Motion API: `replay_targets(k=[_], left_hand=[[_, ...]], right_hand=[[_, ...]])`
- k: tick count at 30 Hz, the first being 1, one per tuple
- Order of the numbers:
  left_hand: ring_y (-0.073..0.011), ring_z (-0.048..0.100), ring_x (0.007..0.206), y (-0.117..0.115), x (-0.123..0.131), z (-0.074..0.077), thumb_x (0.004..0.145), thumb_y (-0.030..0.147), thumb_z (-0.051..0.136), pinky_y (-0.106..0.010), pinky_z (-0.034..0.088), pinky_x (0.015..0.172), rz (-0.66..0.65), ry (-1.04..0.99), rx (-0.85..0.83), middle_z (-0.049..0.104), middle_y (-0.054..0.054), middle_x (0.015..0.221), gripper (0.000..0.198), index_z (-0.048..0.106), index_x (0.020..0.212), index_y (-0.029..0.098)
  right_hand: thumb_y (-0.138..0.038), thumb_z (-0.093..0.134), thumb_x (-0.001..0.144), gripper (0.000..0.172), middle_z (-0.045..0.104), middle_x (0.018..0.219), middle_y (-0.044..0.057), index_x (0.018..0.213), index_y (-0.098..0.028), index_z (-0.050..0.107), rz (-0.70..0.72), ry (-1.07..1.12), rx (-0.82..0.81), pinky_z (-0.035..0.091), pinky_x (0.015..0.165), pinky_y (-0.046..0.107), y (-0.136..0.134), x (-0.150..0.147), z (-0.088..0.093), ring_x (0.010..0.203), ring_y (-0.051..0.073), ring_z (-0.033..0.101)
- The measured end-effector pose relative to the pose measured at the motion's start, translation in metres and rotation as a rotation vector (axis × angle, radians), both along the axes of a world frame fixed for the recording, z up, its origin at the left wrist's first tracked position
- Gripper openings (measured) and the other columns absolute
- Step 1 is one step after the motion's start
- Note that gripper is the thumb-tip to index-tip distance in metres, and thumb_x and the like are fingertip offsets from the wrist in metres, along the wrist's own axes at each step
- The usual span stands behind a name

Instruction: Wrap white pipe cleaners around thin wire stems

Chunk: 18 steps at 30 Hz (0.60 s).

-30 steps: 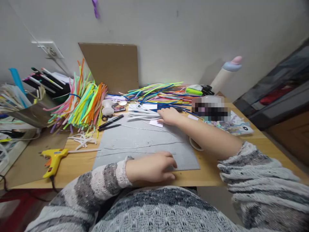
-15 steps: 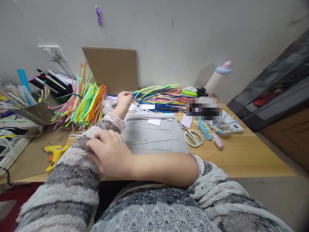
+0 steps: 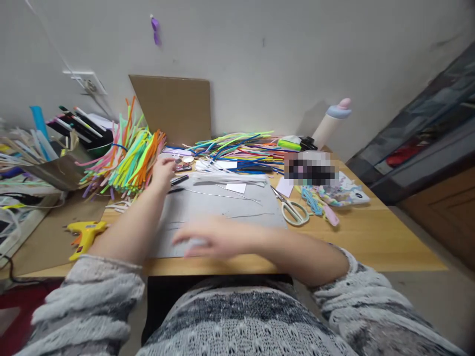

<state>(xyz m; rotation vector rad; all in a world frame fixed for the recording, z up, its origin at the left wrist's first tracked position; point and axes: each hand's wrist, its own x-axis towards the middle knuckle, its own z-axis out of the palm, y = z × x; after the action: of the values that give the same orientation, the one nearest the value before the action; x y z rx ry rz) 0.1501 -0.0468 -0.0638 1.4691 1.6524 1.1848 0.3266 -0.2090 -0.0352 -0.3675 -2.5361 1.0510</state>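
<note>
My left hand (image 3: 162,171) reaches forward over the far left corner of a grey mat (image 3: 241,210), its sleeve pushed up to the elbow. It lies beside a black-handled tool (image 3: 180,179) and a bundle of bright pipe cleaners (image 3: 129,158); its fingers point away and are hidden. My right hand (image 3: 210,240) hovers low over the mat's near edge, blurred, with its fingers stretched out and nothing in them. Thin wires (image 3: 222,195) lie across the mat. White pipe cleaners (image 3: 230,176) rest along its far edge.
A yellow glue gun (image 3: 83,235) lies at the left of the wooden table (image 3: 371,237). Scissors (image 3: 294,211) sit right of the mat. More coloured pipe cleaners (image 3: 245,146), a cardboard sheet (image 3: 174,109) and a white bottle (image 3: 328,123) stand along the wall.
My right hand has let go of the left sleeve, which is now pushed up, and swung out over the mat. My left hand has dropped slightly toward the black tool.
</note>
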Motion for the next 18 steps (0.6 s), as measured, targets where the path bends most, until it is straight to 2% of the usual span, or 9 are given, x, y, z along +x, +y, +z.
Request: replay_targets(k=[2,3,4,5,6,8,11,15,18], left_hand=[[-0.0163,0.058,0.08,-0.01,0.016,-0.016,0.077,0.019,0.06,-0.035,0.047,0.079,-0.193,0.084,0.001,0.063,-0.005,0.087,0.024,0.061,0.099,0.012],[-0.0164,0.057,0.081,-0.015,0.025,-0.023,0.07,0.017,0.065,-0.034,0.045,0.082,-0.298,0.126,0.003,0.064,-0.003,0.085,0.022,0.064,0.092,0.014],[-0.0173,0.057,0.085,-0.021,0.034,-0.028,0.065,0.016,0.069,-0.033,0.043,0.086,-0.398,0.164,0.01,0.065,-0.002,0.085,0.022,0.065,0.086,0.016],[-0.0186,0.057,0.093,-0.026,0.042,-0.033,0.062,0.015,0.071,-0.032,0.04,0.092,-0.535,0.237,0.034,0.066,-0.002,0.091,0.023,0.066,0.084,0.017],[-0.0201,0.054,0.102,-0.029,0.049,-0.037,0.066,0.018,0.068,-0.034,0.037,0.096,-0.715,0.423,0.121,0.065,-0.003,0.101,0.023,0.066,0.089,0.019],[-0.0224,0.049,0.111,-0.031,0.061,-0.043,0.073,0.021,0.063,-0.036,0.033,0.099,-0.857,0.742,0.256,0.059,-0.007,0.117,0.029,0.063,0.102,0.019],[-0.0243,0.049,0.109,-0.026,0.07,-0.049,0.077,0.024,0.059,-0.037,0.035,0.095,-0.83,0.936,0.308,0.058,-0.01,0.117,0.027,0.061,0.104,0.017],[-0.0217,0.055,0.095,-0.022,0.071,-0.055,0.08,0.021,0.055,-0.034,0.039,0.085,-0.808,0.955,0.289,0.063,-0.008,0.096,0.012,0.063,0.087,0.016],[-0.0201,0.055,0.089,-0.027,0.073,-0.06,0.082,0.019,0.051,-0.031,0.04,0.08,-0.822,0.972,0.286,0.063,-0.007,0.09,0.012,0.063,0.083,0.016]], right_hand=[[-0.024,0.047,0.088,0.025,0.062,0.112,0.009,0.109,-0.016,0.058,-0.515,-0.158,0.232,0.036,0.094,0.034,0.036,0.036,-0.016,0.106,0.019,0.052],[-0.022,0.046,0.088,0.024,0.062,0.111,0.009,0.107,-0.017,0.061,-0.711,-0.296,0.317,0.034,0.094,0.036,0.052,0.053,-0.025,0.106,0.021,0.051],[-0.023,0.047,0.088,0.023,0.061,0.113,0.009,0.104,-0.019,0.063,-0.869,-0.43,0.372,0.033,0.093,0.038,0.067,0.067,-0.034,0.108,0.023,0.049],[-0.022,0.05,0.086,0.021,0.058,0.116,0.011,0.1,-0.019,0.066,-0.949,-0.473,0.377,0.031,0.092,0.042,0.078,0.079,-0.043,0.11,0.027,0.046],[-0.024,0.053,0.084,0.02,0.056,0.12,0.012,0.097,-0.019,0.068,-0.986,-0.494,0.376,0.03,0.092,0.045,0.086,0.089,-0.051,0.112,0.029,0.044],[-0.03,0.056,0.083,0.021,0.053,0.124,0.011,0.099,-0.023,0.068,-1.034,-0.518,0.372,0.028,0.091,0.046,0.095,0.1,-0.065,0.114,0.03,0.041],[-0.036,0.057,0.082,0.022,0.054,0.121,0.009,0.097,-0.026,0.069,-1.063,-0.54,0.367,0.027,0.09,0.046,0.094,0.104,-0.079,0.111,0.029,0.041],[-0.036,0.057,0.081,0.018,0.058,0.112,0.007,0.091,-0.027,0.069,-1.073,-0.561,0.346,0.027,0.088,0.044,0.093,0.104,-0.091,0.107,0.027,0.043],[-0.035,0.057,0.081,0.017,0.058,0.112,0.007,0.09,-0.027,0.069,-1.074,-0.562,0.33,0.026,0.088,0.044,0.096,0.104,-0.094,0.106,0.026,0.044]])
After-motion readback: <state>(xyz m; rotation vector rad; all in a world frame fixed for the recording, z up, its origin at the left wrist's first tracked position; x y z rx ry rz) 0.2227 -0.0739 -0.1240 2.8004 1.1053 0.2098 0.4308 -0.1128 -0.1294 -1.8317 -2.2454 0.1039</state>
